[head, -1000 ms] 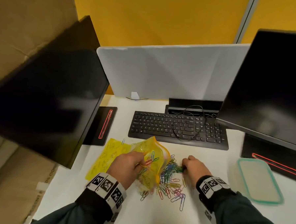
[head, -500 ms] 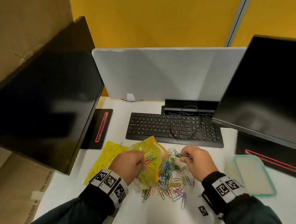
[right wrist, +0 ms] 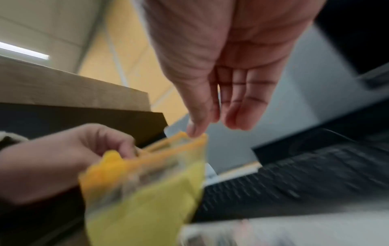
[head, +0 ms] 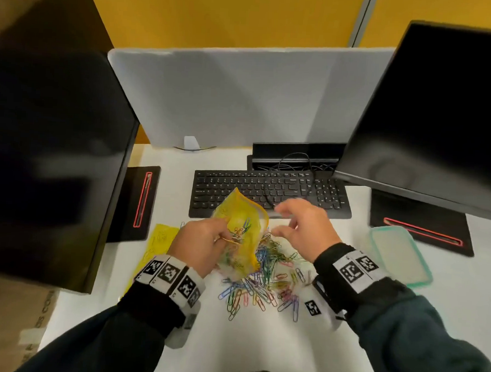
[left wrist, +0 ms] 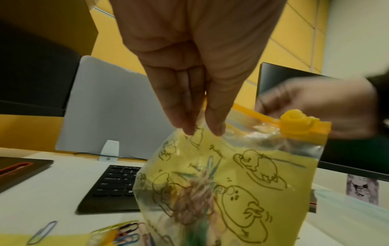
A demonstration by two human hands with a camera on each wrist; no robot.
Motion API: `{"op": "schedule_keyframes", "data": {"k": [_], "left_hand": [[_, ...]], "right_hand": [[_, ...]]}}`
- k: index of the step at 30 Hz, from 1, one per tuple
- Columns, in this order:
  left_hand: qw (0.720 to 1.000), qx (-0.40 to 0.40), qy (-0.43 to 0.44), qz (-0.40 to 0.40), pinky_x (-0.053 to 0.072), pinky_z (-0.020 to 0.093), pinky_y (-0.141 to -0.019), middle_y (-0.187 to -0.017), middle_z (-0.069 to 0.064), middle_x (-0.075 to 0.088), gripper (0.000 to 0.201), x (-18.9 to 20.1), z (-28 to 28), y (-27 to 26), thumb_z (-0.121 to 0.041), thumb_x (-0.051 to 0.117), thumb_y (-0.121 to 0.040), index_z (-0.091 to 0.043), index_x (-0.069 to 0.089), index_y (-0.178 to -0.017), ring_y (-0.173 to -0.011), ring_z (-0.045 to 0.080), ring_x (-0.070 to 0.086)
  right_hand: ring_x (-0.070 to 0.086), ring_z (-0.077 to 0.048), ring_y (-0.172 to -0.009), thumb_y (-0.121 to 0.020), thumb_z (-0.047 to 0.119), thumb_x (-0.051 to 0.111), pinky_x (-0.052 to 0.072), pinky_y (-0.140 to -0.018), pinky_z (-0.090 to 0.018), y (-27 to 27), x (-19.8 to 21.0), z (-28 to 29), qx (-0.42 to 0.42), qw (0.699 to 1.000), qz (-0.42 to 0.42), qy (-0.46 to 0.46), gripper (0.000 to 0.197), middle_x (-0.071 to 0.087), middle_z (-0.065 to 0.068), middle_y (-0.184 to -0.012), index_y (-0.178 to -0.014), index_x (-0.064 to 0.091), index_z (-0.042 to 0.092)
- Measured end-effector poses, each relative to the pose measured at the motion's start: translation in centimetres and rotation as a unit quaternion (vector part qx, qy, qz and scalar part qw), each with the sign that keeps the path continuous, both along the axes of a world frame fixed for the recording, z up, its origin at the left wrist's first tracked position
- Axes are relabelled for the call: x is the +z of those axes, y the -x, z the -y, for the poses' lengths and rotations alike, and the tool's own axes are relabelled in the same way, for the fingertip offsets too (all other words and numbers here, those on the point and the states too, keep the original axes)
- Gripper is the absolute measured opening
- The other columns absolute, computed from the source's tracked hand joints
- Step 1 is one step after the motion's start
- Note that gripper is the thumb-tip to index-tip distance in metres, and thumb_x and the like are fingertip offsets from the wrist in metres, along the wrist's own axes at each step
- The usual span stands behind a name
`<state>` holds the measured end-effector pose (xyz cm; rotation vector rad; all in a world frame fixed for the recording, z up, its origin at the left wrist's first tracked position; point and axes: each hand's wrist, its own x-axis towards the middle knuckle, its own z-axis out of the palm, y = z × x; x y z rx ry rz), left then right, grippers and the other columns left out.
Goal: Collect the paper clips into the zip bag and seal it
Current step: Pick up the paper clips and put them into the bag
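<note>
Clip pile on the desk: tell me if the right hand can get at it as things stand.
Probably yes. The right hand hangs open and empty just above the clip pile; the bag, held by the left hand, covers only the pile's left edge.

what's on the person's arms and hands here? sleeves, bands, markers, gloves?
Both hands are bare, no gloves. Left hand and right hand each come out of a dark long sleeve, with a white wristband printed with square black-and-white fiducial tags. The right wristband sits over a black cuff.

zip bag (head: 240, 236) left of paper clips (head: 264, 289) | keyboard (head: 269, 191) behind | lid (head: 400, 255) right
</note>
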<state>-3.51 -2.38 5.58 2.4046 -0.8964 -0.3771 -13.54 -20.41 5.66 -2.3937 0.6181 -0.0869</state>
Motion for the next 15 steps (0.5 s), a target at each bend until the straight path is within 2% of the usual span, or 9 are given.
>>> {"op": "schedule_keyframes", "data": {"k": [1, 3, 5, 7, 9, 12, 15], "left_hand": [[1.0, 0.007, -0.003, 0.0, 0.046, 0.025, -0.077, -0.106, 0.002, 0.071, 0.007, 0.0, -0.2, -0.3, -0.012, 0.066, -0.078, -0.018, 0.071, -0.079, -0.093, 0.025, 0.064], [1.0, 0.015, -0.003, -0.004, 0.047, 0.026, -0.078, -0.11, 0.003, 0.071, 0.009, -0.1, -0.7, -0.8, -0.011, 0.066, -0.077, -0.018, 0.07, -0.076, -0.093, 0.025, 0.064], [1.0, 0.022, 0.008, -0.009, 0.047, 0.025, -0.082, -0.116, 0.003, 0.068, 0.01, -0.2, -1.1, -1.0, -0.007, 0.066, -0.076, -0.017, 0.071, -0.075, -0.098, 0.025, 0.064], [0.999, 0.027, 0.007, -0.015, 0.049, 0.027, -0.084, -0.117, 0.004, 0.068, 0.01, -0.5, -1.3, -1.0, -0.007, 0.067, -0.076, -0.016, 0.071, -0.077, -0.098, 0.026, 0.064], [0.999, 0.026, -0.001, -0.021, 0.051, 0.03, -0.081, -0.11, 0.005, 0.071, 0.009, -0.8, -1.5, -1.0, -0.008, 0.067, -0.076, -0.016, 0.071, -0.078, -0.092, 0.027, 0.065], [0.999, 0.016, -0.006, -0.035, 0.049, 0.027, -0.081, -0.108, 0.005, 0.071, 0.009, -1.3, -1.7, -0.7, -0.008, 0.066, -0.077, -0.015, 0.071, -0.079, -0.095, 0.026, 0.064], [0.999, 0.012, -0.01, -0.043, 0.049, 0.027, -0.083, -0.111, 0.003, 0.07, 0.01, -1.6, -1.8, -0.7, -0.008, 0.066, -0.077, -0.015, 0.071, -0.08, -0.097, 0.026, 0.064]], "right_hand": [[0.056, -0.017, -0.091, -0.068, 0.03, 0.08, 0.047, -0.087, -0.028, 1.2, -1.4, 0.2, -0.016, 0.997, -0.075, 0.0, 0.066, 0.056, -0.007, -0.12, -0.125, 0.051, 0.014], [0.05, -0.024, -0.116, -0.055, 0.04, 0.086, 0.044, -0.099, -0.033, 4.0, -4.6, -0.4, -0.025, 0.972, -0.233, -0.003, 0.099, 0.043, -0.008, -0.131, -0.136, 0.035, 0.013], [0.042, -0.027, -0.123, -0.045, 0.047, 0.088, 0.042, -0.103, -0.037, 6.2, -7.0, -2.2, -0.033, 0.953, -0.301, -0.015, 0.116, 0.036, -0.008, -0.131, -0.138, 0.026, 0.013], [0.042, -0.027, -0.119, -0.047, 0.04, 0.089, 0.044, -0.099, -0.036, 7.0, -8.6, -3.7, -0.047, 0.949, -0.311, -0.015, 0.114, 0.034, -0.008, -0.129, -0.136, 0.024, 0.012], [0.048, -0.028, -0.113, -0.054, 0.024, 0.086, 0.048, -0.095, -0.036, 6.5, -9.8, -4.5, -0.071, 0.955, -0.286, -0.014, 0.103, 0.035, -0.009, -0.127, -0.135, 0.024, 0.01], [0.058, -0.032, -0.105, -0.067, 0.005, 0.073, 0.05, -0.093, -0.034, 4.6, -10.5, -4.0, -0.103, 0.967, -0.231, -0.041, 0.079, 0.039, -0.013, -0.129, -0.135, 0.033, 0.008], [0.059, -0.032, -0.103, -0.076, -0.001, 0.06, 0.048, -0.095, -0.033, 3.1, -10.4, -2.9, -0.099, 0.977, -0.185, -0.033, 0.061, 0.043, -0.014, -0.126, -0.134, 0.042, 0.01]]}}
